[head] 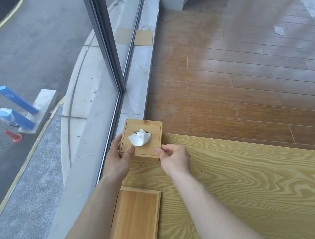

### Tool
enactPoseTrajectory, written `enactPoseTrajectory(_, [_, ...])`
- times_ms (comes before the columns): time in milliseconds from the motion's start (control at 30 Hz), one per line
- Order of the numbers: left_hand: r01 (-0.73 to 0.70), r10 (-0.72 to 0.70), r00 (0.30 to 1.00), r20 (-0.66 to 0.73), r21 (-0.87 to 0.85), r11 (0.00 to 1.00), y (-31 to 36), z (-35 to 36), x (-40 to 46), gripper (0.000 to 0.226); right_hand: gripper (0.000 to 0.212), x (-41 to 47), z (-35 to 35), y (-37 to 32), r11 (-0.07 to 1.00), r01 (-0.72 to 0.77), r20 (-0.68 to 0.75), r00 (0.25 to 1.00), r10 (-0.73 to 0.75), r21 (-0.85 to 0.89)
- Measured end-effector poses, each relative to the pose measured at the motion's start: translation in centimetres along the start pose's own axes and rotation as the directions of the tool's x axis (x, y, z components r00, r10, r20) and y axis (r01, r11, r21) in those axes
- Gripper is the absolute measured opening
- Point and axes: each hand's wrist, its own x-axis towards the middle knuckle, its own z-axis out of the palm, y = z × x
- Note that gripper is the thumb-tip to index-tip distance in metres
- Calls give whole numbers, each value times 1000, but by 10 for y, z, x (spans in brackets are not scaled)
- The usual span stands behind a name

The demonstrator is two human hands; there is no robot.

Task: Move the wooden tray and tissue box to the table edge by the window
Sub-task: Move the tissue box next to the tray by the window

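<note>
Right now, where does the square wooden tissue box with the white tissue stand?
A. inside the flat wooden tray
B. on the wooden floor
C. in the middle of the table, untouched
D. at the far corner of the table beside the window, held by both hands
D: the square wooden tissue box sits at the light wooden table's window-side corner, left hand and right hand gripping its near corners; the flat wooden tray lies apart, nearer the person.

The bench (258, 196) has a light wood-grain top with bold wavy figuring. Its left edge runs alongside the window; its far edge ends over the floor. Two items lie directly on it. The tissue box (144, 128), a square wooden box with white tissue (140, 137) protruding from the top opening, sits at the far left corner and appears to overhang the far edge. The tray (136, 222), a shallow rectangular wooden tray with a raised rim, lies flat at the near left, along the window-side edge, apart from the box.
</note>
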Motion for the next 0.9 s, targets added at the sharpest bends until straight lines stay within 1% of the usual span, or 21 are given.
enactPoseTrajectory(100, [9, -9, 1000, 15, -15, 1000, 1, -1, 1, 55, 24, -4, -1, -3, 1000, 4, -9, 1000, -4, -13])
enactPoseTrajectory(267, [15, -14, 999, 29, -43, 999, 3, -2, 0, 53, 28, -7, 1, -5, 1000, -23, -21, 1000, 23, 2])
enactPoseTrajectory(500, [27, -26, 999, 31, -43, 999, 3, -3, 2, 52, 16, -11, 1, -6, 999, -33, -16, 999, 33, 37])
enactPoseTrajectory(567, [19, -18, 1000, 17, -20, 1000, 4, -3, 0, 52, 19, -12, 0, -7, 999, -29, -12, 999, 29, 45])
enactPoseTrajectory(633, [27, -27, 1000, 0, -1, 1000, 3, -2, -1, 54, 27, -12, -4, -10, 999, -41, 4, 999, 41, 26])
enactPoseTrajectory(700, [41, -40, 999, -13, 57, 998, 5, 0, -2, 56, 35, -15, -8, -15, 999, -29, 7, 1000, 30, -37])
enactPoseTrajectory(733, [44, -41, 999, -24, 98, 994, 5, 2, -4, 58, 41, -17, -11, -17, 995, -2, 8, 1000, 3, -98])
enactPoseTrajectory(767, [33, -27, 999, -45, 131, 991, 10, 3, -12, 62, 50, -25, -18, -18, 983, 63, 17, 998, -61, -171])
enactPoseTrajectory(833, [6, 6, 996, -84, 139, 990, 16, 3, -20, 70, 71, -35, -29, -14, 915, 206, 68, 978, -195, -346])
enactPoseTrajectory(900, [-12, 33, 993, -115, 183, 983, 14, 2, -20, 76, 86, -36, -35, -9, 805, 292, 123, 956, -267, -517])
